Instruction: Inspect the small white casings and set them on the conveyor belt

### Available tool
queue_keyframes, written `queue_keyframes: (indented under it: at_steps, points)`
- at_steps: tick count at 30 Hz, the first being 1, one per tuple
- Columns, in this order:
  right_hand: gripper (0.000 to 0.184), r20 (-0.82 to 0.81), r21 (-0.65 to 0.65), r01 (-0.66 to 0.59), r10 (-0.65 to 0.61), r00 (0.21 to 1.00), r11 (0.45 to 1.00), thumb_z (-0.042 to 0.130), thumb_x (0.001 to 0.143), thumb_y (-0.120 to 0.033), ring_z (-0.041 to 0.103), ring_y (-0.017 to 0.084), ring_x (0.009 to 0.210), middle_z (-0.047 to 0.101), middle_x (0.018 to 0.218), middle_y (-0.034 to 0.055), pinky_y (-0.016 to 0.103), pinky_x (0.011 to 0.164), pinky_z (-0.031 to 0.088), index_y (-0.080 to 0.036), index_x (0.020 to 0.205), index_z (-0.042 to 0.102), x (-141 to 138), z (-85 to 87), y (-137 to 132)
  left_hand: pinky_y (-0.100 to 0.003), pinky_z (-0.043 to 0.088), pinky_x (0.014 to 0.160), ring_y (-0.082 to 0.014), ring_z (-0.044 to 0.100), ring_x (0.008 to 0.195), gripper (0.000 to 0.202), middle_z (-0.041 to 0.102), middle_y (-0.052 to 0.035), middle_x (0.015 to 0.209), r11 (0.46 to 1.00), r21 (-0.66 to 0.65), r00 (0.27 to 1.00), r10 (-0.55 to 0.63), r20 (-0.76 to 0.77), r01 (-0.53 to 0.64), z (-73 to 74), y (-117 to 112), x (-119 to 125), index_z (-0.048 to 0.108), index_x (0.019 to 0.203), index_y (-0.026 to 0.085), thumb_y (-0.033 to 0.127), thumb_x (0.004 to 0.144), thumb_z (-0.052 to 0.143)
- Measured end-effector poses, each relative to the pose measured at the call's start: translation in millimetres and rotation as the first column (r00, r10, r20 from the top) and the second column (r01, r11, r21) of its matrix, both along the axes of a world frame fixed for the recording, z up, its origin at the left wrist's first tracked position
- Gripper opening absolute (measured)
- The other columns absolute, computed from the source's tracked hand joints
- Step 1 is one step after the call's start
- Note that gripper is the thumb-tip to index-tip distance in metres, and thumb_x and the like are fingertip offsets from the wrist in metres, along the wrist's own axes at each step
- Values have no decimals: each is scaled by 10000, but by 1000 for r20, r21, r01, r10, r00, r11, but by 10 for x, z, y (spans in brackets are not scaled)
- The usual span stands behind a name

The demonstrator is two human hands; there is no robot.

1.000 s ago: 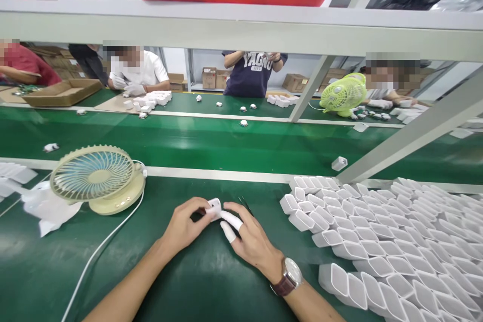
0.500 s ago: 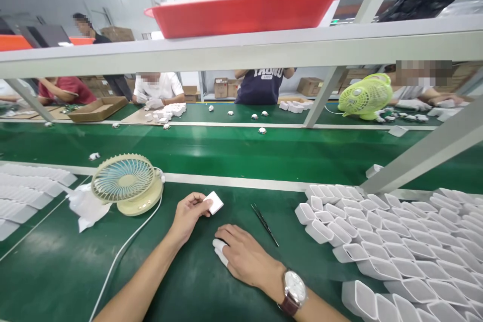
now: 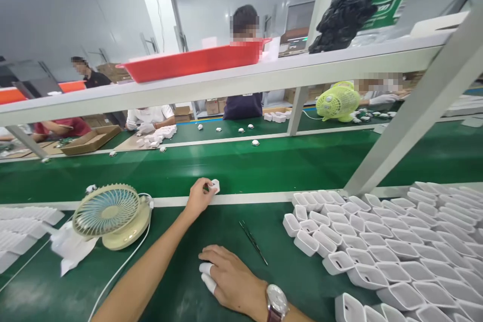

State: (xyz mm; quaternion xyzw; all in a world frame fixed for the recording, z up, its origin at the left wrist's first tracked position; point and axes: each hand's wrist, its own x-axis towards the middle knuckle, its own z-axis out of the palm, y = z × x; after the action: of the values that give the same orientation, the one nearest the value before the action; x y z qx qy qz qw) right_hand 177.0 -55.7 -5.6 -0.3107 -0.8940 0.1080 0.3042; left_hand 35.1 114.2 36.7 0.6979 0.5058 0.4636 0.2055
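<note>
My left hand [image 3: 201, 195] reaches forward over the pale strip edging the green belt. Its thumb and fingers pinch a small white plastic casing [image 3: 215, 187], and an opening shows in the casing. My right hand [image 3: 230, 276] lies palm down on the green tabletop with its fingers stretched out, holding nothing. Two of its fingers wear white finger covers [image 3: 207, 277], and a watch is on that wrist. A pair of dark tweezers [image 3: 253, 242] lies flat on the tabletop, just beyond and to the right of this hand.
Many white open casings [image 3: 381, 241] stand in rows on the right, with more stacked at far left. A cream fan [image 3: 109, 214] with a cord stands left. A metal post [image 3: 407, 95] and shelf [image 3: 211, 83] carrying a red tray [image 3: 196, 63] frame the belt. Co-workers sit opposite.
My left hand has carried the white casing forward from above the tabletop to the belt's edge. The right hand stays on the tabletop. The camera view has shifted and tilted.
</note>
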Motion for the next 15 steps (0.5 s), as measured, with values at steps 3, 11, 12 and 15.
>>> queue_keyframes:
  at_steps: [3,11,12,15]
  points:
    - [203,26,18,-2,2,1000,1000,544,1003,-235,630,232,1199,729,1273,93,348,1040,531,-156,1043,727,4,-8,11,-292,547,676,-172,639,711,145,629,5,783,992,15,992,124,-27,-124,31,239,9,603,763,211,262,754,738]
    - [276,140,59,-28,20,990,998,537,1024,-320,600,207,1220,717,1299,63,311,989,524,-134,1004,739,15,51,64,-327,551,740,-192,640,800,269,645,-43,896,990,94,995,100,9,-100,207,-145,263,639,895,191,460,891,649]
    - [286,149,54,-32,23,989,998,524,1033,-326,600,206,1221,714,1306,60,312,984,521,-140,1014,740,13,55,71,-305,550,734,-174,641,770,270,659,-28,866,996,86,1000,28,6,-28,264,-264,352,650,888,193,462,911,642]
    - [260,166,8,-40,38,985,999,539,1026,-310,609,213,1217,727,1277,58,315,995,511,-152,1028,745,-18,25,66,-263,538,685,-154,638,715,227,680,-5,794,925,91,927,-358,-112,368,448,-696,680,695,844,206,413,936,677]
